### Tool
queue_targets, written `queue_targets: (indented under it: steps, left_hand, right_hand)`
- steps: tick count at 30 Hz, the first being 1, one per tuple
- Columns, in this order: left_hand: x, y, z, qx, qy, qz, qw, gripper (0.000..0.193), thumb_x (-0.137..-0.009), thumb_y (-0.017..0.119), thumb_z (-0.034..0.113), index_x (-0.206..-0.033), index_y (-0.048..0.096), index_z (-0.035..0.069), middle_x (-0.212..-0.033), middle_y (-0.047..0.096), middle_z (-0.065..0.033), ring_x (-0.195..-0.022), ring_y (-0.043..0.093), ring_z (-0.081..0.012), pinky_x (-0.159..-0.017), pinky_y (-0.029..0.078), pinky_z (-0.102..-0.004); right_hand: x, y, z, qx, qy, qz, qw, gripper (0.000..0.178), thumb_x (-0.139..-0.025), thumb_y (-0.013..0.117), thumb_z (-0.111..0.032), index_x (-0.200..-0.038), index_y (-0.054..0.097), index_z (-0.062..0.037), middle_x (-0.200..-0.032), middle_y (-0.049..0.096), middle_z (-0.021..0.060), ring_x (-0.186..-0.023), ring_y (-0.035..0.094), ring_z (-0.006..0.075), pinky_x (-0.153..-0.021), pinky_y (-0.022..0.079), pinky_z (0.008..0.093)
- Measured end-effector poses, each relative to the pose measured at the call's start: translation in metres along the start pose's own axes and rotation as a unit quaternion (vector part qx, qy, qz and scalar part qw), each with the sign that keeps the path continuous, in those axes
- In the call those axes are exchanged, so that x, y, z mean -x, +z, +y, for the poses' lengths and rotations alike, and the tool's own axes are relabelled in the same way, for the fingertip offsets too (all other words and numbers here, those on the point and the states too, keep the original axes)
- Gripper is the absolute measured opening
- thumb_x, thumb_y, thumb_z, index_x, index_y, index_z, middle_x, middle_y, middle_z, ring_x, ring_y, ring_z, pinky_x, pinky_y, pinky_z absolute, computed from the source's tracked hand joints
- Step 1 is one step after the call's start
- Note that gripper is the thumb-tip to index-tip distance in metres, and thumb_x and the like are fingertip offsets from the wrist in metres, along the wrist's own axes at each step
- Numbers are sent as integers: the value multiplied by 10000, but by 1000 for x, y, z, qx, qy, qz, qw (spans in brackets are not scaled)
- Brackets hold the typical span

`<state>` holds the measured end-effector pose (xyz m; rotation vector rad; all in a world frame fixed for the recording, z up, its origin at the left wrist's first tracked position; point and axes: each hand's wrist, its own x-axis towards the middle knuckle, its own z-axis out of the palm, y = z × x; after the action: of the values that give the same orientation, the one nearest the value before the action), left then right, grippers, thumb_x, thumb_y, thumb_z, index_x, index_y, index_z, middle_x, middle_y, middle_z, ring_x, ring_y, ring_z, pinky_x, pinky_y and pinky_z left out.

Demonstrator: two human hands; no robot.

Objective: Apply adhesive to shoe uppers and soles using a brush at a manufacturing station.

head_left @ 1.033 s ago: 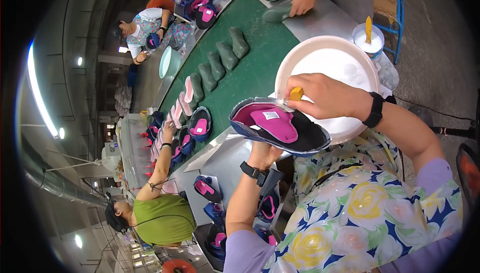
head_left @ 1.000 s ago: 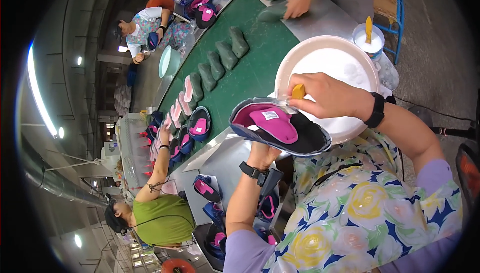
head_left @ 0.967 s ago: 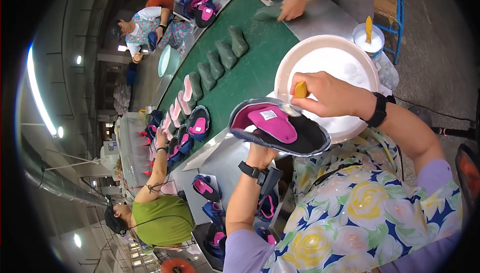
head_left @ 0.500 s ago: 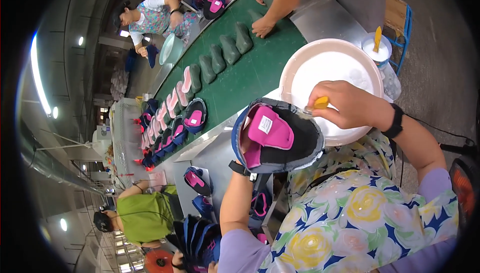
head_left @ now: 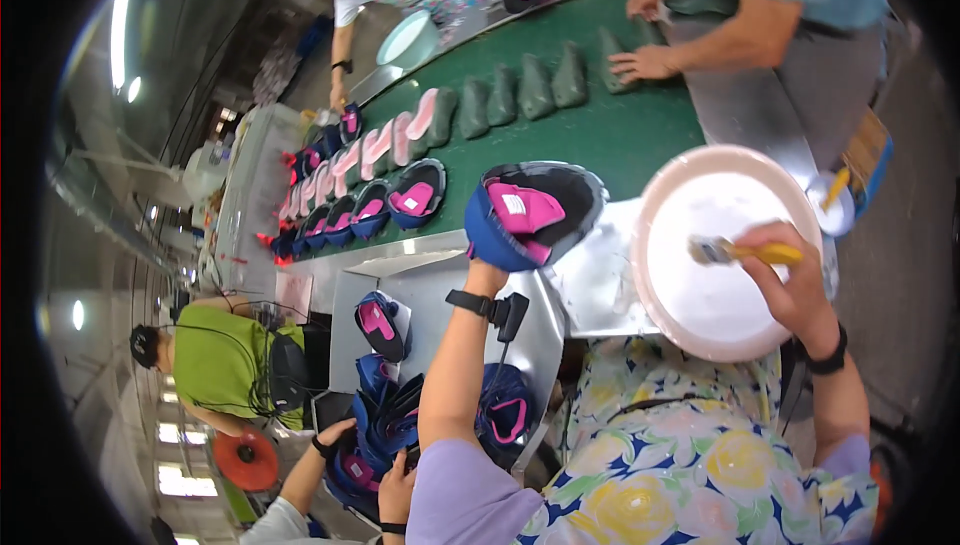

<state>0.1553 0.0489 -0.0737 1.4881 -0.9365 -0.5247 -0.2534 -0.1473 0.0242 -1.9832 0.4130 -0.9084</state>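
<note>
My left hand [head_left: 487, 278] holds a blue shoe upper [head_left: 582, 197] up from beneath, beside the green belt. Its opening faces up, showing a black lining and a pink tongue; most of that hand's fingers are hidden under it. My right hand [head_left: 790, 285] is closed round a paintbrush [head_left: 712, 251] with a yellow handle. Its bristles are over the white liquid [head_left: 725, 300] in a pale pink basin [head_left: 648, 260], to the right of the upper. Whether the bristles touch the liquid, I cannot tell.
On the green belt [head_left: 500, 155] lie grey-green shoe lasts [head_left: 536, 88], pink-topped pieces [head_left: 375, 150] and several uppers [head_left: 415, 195]. A metal tray [head_left: 440, 300] with uppers is at the left. Co-workers' hands reach in at the far belt and lower left. A small tub [head_left: 832, 207] holds another brush.
My right hand has taken the paintbrush from the upper's edge to the right, over the basin. The upper has moved away from me, toward the belt. The view has shifted.
</note>
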Motion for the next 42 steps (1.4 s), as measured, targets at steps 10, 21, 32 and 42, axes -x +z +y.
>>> queue_targets:
  steps: [10, 21, 32, 42]
  left_hand:
    - [-97, -115, -123, 198, -126, 247, 940, 753, -841, 401, -141, -1504, 237, 175, -1360, 486, -169, -1217, 551, -295, -916, 554, -432]
    - [52, -144, 122, -41, -245, 91, 964, 600, -935, 662, 217, -1435, 400, 14, -1259, 545, -150, -1099, 619, -235, -906, 533, -349]
    - [364, -248, 147, -561, -410, -76, 715, 1193, -499, 915, 139, -1508, 280, 93, -1422, 458, -248, -1339, 410, -430, -1134, 353, -443]
    - [267, -225, 73, -616, -273, -295, 678, 1034, -510, 910, 306, -1409, 426, 138, -1284, 585, -188, -1191, 555, -365, -976, 452, -451]
  right_hand:
    - [28, 1, 43, 55, 204, -12, 977, 155, -860, 629, 9, -1009, 591, 28, -1006, 621, 138, -966, 608, 229, -869, 468, 319]
    - [-10, -21, 71, 28, 172, -120, 977, 187, -984, 538, -51, -1146, 547, 42, -1157, 561, 136, -1105, 546, 201, -998, 403, 317]
    - [10, 14, 31, -42, 106, -159, 981, 172, -969, 563, -80, -1117, 548, 7, -1130, 571, 102, -1064, 557, 171, -947, 419, 283]
    - [40, 3, 11, -8, 94, -75, 993, 110, -950, 573, -34, -1049, 575, 14, -1057, 585, 79, -1006, 572, 156, -900, 436, 276]
